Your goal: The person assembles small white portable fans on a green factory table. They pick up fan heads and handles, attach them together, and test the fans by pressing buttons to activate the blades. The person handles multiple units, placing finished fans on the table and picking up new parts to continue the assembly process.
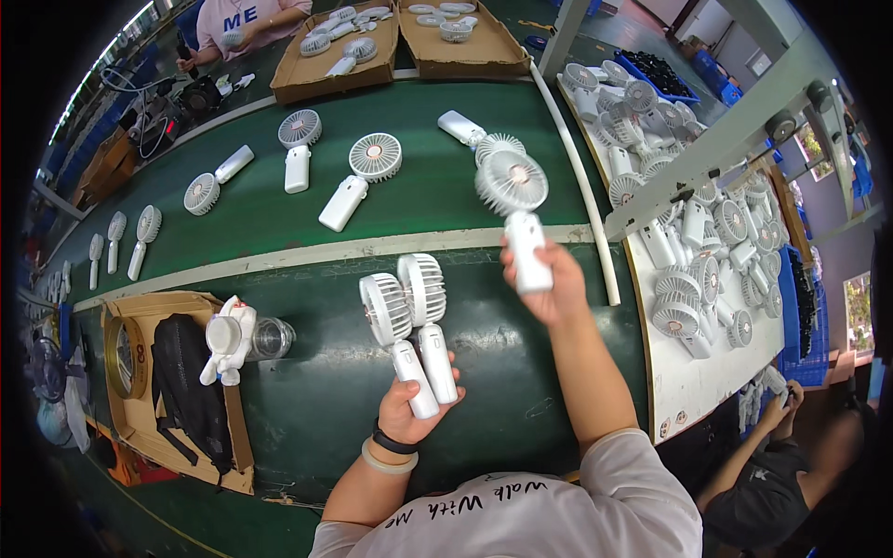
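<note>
Two white handheld fans (417, 367) stand side by side in my left hand (409, 409), its fingers wrapped round their handles, the round heads pointing up. Farther right, my right hand (558, 284) grips another white handheld fan (528, 251) by its handle, raised near the pale strip along the conveyor's edge. Its head partly covers a fan (462, 128) lying on the green conveyor belt (279, 228). More fans lie along the belt, among them one (361, 177) in the middle, one (299, 149) behind it and one (216, 179) to the left.
At the right, a white table (665, 391) bears a heap of fans beside a white pipe (577, 177). Cardboard trays (339, 79) with fans stand at the back. A cardboard box (242, 451) with a black bag (191, 381) is at left, near a clear jar (272, 338). Co-workers sit back left and lower right.
</note>
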`<move>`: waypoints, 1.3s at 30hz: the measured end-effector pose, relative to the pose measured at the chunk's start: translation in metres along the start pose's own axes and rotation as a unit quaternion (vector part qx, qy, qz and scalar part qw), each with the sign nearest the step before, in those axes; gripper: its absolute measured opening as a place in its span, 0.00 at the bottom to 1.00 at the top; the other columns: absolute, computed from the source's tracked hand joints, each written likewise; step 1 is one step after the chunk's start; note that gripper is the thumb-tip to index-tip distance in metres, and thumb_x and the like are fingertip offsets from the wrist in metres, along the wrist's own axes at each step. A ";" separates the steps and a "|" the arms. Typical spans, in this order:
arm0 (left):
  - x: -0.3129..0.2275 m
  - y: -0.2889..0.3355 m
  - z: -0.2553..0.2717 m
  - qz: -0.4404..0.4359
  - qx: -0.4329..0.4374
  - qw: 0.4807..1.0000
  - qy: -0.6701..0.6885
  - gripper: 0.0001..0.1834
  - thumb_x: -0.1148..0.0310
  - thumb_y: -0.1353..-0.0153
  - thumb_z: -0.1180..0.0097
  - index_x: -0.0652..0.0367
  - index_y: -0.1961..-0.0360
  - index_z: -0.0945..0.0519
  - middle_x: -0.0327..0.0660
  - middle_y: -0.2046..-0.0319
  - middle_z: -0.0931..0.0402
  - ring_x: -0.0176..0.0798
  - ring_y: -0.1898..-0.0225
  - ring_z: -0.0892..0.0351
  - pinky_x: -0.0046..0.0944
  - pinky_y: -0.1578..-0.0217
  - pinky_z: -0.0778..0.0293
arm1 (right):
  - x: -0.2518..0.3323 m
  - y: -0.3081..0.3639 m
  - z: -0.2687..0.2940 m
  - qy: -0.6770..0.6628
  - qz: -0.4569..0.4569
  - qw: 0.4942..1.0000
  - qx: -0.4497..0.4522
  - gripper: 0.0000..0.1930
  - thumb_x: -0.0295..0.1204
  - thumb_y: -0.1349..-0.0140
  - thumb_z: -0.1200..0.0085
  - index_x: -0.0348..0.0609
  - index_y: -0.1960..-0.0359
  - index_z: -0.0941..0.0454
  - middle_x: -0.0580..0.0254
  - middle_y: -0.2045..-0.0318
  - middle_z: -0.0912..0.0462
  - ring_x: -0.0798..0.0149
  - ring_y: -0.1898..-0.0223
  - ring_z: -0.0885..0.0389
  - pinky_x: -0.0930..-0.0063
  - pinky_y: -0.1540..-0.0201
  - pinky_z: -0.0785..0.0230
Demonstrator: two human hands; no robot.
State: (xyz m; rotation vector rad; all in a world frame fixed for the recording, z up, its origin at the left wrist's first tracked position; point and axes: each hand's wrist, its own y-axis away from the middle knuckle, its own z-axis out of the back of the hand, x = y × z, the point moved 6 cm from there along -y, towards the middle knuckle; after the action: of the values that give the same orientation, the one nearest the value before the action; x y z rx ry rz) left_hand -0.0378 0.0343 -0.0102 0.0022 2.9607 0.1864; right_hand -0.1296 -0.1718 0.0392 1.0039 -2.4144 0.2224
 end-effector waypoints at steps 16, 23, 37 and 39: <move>-0.008 0.003 -0.002 -0.048 -0.014 0.995 -0.081 0.37 0.74 0.56 0.41 0.49 0.41 0.39 0.44 0.46 0.36 0.46 0.45 0.32 0.58 0.48 0.33 | -0.025 0.030 -0.008 0.287 0.028 0.956 -0.057 0.19 0.25 0.44 0.47 0.37 0.50 0.33 0.54 0.61 0.21 0.62 0.63 0.19 0.69 0.57 0.26; -0.005 0.005 0.001 -0.044 -0.017 0.993 -0.108 0.38 0.75 0.56 0.42 0.50 0.40 0.41 0.46 0.45 0.37 0.47 0.45 0.33 0.60 0.50 0.30 | -0.030 0.028 -0.003 0.289 0.009 0.955 -0.065 0.20 0.23 0.43 0.49 0.37 0.49 0.35 0.56 0.60 0.22 0.65 0.61 0.21 0.71 0.57 0.27; -0.001 0.005 -0.002 -0.037 -0.021 0.991 -0.130 0.40 0.76 0.57 0.40 0.52 0.41 0.42 0.48 0.46 0.37 0.47 0.46 0.32 0.59 0.51 0.29 | -0.033 0.024 0.009 0.311 0.011 0.948 -0.072 0.20 0.21 0.47 0.48 0.38 0.50 0.33 0.57 0.62 0.21 0.65 0.62 0.20 0.70 0.57 0.27; -0.001 0.005 -0.003 -0.037 -0.020 0.990 -0.133 0.40 0.76 0.57 0.40 0.52 0.41 0.42 0.47 0.46 0.37 0.47 0.46 0.32 0.59 0.51 0.29 | -0.034 0.023 0.011 0.312 0.014 0.947 -0.077 0.21 0.20 0.47 0.48 0.38 0.50 0.34 0.58 0.62 0.21 0.65 0.62 0.20 0.71 0.57 0.27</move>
State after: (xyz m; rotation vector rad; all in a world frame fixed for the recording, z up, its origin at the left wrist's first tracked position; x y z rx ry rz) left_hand -0.0374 0.0388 -0.0065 -0.0819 2.6867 0.2163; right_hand -0.1300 -0.1387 0.0130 0.6919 -1.8337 0.3047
